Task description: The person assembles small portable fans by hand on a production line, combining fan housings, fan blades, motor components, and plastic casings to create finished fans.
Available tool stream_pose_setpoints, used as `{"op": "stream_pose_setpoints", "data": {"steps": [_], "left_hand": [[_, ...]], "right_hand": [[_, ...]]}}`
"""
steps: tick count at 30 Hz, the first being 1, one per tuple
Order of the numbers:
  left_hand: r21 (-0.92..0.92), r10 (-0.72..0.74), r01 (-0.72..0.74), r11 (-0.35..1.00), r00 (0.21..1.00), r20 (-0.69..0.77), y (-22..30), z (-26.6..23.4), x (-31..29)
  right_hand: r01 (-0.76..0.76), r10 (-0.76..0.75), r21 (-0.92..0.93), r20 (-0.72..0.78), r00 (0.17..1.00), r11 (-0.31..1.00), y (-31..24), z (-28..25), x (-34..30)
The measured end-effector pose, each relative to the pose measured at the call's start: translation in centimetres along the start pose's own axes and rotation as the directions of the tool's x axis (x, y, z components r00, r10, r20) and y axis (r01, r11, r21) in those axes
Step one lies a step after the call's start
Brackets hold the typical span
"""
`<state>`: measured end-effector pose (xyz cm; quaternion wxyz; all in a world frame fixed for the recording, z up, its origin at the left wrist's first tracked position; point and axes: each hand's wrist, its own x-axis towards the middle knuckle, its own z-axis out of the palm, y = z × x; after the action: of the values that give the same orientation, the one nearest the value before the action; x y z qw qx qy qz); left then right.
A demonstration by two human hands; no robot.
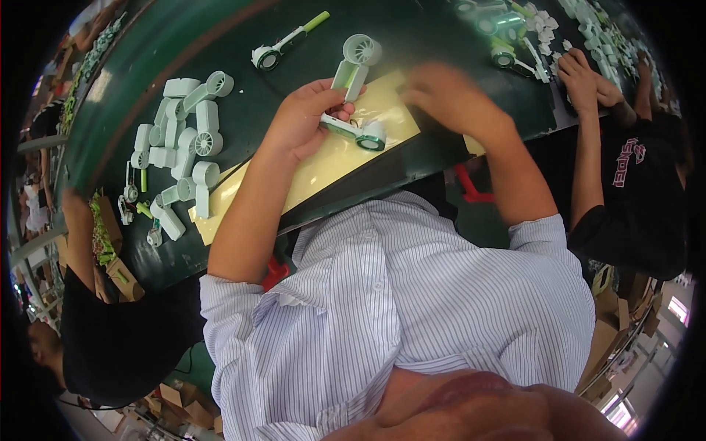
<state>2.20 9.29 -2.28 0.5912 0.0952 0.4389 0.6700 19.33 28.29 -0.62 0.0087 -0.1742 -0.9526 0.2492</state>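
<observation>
My left hand (307,112) is closed around the body of a pale green handheld fan housing (351,70), whose round vented head points away from me. Below those fingers, a white fan inner assembly (360,132) with a dark green ring at its end sticks out from the same hand; how it is gripped is partly hidden. Both are over a yellow sheet (294,184). Smeared by motion, my right hand (445,92) is to the right of the housing, apart from it, and its fingers cannot be made out.
A pile of pale green housings (176,132) lies to the left on the dark green table (250,110). Another inner assembly with a green battery (283,45) lies at the back. At right, a co-worker's hands (585,81) are beside white parts (540,29). Another person's arm (77,228) is at left.
</observation>
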Motion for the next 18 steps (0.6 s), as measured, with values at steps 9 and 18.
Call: {"op": "stream_pose_setpoints", "data": {"steps": [9,18], "left_hand": [[0.121,0.149,-0.135,0.983,0.982,-0.115,-1.9,0.5,0.6],[0.245,0.268,-0.219,0.945,0.944,-0.191,-2.7,1.8,0.3]], "right_hand": [[0.313,-0.316,-0.115,-0.006,0.949,0.943,1.5,-0.2,0.7],[0.467,-0.447,-0.053,-0.4,0.8,0.883,3.6,2.2,-0.6]]}}
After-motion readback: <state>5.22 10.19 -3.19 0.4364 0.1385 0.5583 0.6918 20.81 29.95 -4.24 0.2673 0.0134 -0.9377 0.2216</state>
